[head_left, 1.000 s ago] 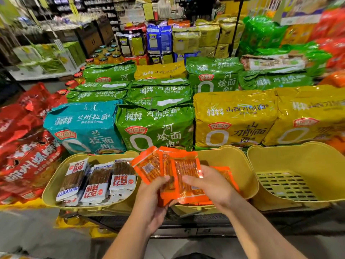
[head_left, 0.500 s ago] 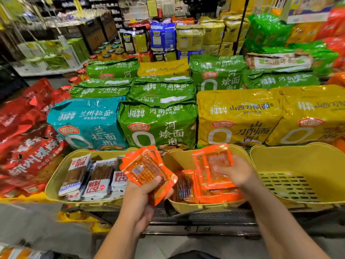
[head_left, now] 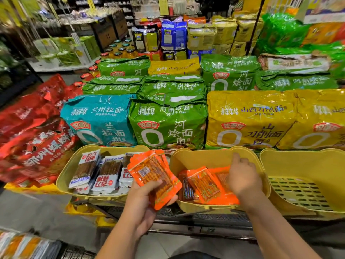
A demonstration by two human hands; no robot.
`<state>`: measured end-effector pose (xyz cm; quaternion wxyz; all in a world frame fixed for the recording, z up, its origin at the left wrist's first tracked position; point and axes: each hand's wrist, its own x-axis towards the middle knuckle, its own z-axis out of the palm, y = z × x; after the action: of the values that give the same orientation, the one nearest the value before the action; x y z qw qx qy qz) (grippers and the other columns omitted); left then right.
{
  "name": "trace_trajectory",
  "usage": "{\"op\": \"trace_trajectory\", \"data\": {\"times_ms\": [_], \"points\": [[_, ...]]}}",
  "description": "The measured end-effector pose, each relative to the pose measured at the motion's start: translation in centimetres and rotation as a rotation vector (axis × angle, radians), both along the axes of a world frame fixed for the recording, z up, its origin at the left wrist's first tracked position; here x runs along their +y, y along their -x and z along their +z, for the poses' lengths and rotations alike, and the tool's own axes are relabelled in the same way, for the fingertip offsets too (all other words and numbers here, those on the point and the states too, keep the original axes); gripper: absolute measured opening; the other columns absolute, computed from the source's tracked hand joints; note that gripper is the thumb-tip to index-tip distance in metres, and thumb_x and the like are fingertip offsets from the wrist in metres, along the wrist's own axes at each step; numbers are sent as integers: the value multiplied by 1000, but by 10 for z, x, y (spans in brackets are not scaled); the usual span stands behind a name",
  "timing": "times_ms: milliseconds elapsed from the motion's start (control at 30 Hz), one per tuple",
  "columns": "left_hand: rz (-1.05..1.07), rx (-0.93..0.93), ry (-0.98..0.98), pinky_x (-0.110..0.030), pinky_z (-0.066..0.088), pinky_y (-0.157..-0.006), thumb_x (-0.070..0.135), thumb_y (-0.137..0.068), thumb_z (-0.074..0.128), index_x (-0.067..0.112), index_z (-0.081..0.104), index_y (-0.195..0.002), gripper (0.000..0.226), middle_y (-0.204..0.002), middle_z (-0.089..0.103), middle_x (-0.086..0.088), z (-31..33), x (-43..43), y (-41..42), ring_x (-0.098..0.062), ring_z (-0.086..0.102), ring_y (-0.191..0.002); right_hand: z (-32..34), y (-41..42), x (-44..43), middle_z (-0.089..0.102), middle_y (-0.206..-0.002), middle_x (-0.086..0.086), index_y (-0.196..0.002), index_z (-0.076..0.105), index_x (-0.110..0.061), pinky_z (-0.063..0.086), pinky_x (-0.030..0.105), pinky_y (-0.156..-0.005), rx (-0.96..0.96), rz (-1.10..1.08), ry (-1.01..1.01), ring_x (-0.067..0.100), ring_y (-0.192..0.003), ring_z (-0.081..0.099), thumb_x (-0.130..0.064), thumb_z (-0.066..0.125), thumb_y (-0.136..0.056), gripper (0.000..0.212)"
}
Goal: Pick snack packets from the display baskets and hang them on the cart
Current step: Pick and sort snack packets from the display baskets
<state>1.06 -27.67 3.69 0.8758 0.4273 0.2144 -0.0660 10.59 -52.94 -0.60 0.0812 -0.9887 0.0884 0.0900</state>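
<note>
The left hand (head_left: 143,200) gripped a stack of orange snack packets (head_left: 155,174) just left of the middle yellow basket (head_left: 203,153), probably collecting a batch to hang. The right hand (head_left: 242,181) lay inside that basket over loose orange packets (head_left: 203,182); whether it grasped one, I could not tell.

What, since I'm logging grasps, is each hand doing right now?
Left hand: holds a stack of orange snack packets.
Right hand: down in the middle yellow basket; fingers hidden, so its grip cannot be told.
</note>
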Motion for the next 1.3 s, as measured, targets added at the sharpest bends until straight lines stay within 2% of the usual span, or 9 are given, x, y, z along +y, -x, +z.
{"op": "trace_trajectory", "data": {"times_ms": [267,367,433,500,567,667,867,1033,1300], "points": [[-87,42,157,-69,57,-72,7,-88,58,9,54,-136,48,-125,66,-29,1,-8,-6,-50,68,-105,3,1,2,69,-118,12,-97,68,-17,48,34,-95,311,255,33,31,-114,62,-46,34,-107,47],[-69,29,1,-44,61,-56,-4,-82,65,8,57,-133,52,-115,73,-21,-1,-18,-11,-36,75,-88,23,11,16,68,-100,-3,-81,57,-29,47,33,-90,50,145,-590,21,-101,62,-46,42,-106,34],[-50,25,-85,-39,59,-57,-7,-81,69,9,58,-131,54,-114,74,-19,-3,-28,-15,-33,74,-89,38,22,36,74,-103,-5,-100,67,-23,52,36,-92,174,49,-1155,17,-100,68,-45,58,-99,23],[-58,-5,-149,-45,60,-72,-5,-81,73,10,59,-130,53,-114,74,-17,-2,-38,-18,-36,73,-98,36,27,47,77,-105,5,-112,66,-14,58,42,-88,283,34,-1382,22,-97,73,-32,77,-86,34],[-81,-16,-173,-50,59,-84,1,-85,72,13,61,-127,46,-113,75,-16,0,-43,-20,-36,73,-103,34,28,45,77,-105,8,-113,64,-10,58,49,-90,260,41,-1385,26,-98,74,-19,88,-75,46],[-109,38,-74,-52,63,-70,8,-97,57,15,64,-124,29,-113,75,-16,1,-37,-19,-38,73,-98,26,26,28,77,-106,12,-113,65,-9,54,57,-96,252,-84,-1495,31,-99,73,-16,84,-75,43],[-170,-54,-213,-49,62,-84,-1,-89,67,10,59,-131,44,-117,74,-17,1,-38,-22,-36,72,-107,20,31,29,75,-112,14,-124,61,-9,53,55,-96,303,-122,-1609,33,-105,72,-17,88,-69,62],[-96,41,-77,-54,63,-73,7,-97,56,12,61,-125,30,-113,74,-20,-3,-27,-24,-37,74,-96,17,17,18,75,-110,17,-122,67,-11,56,58,-91,231,-167,-1592,38,-101,72,-14,78,-76,47],[-47,2,-218,-46,63,-71,15,-94,66,12,61,-128,34,-112,75,-17,-3,-24,-29,-34,75,-96,8,8,27,77,-104,12,-115,69,-10,57,49,-90,226,-151,-1459,31,-96,74,-8,77,-85,31]]}}
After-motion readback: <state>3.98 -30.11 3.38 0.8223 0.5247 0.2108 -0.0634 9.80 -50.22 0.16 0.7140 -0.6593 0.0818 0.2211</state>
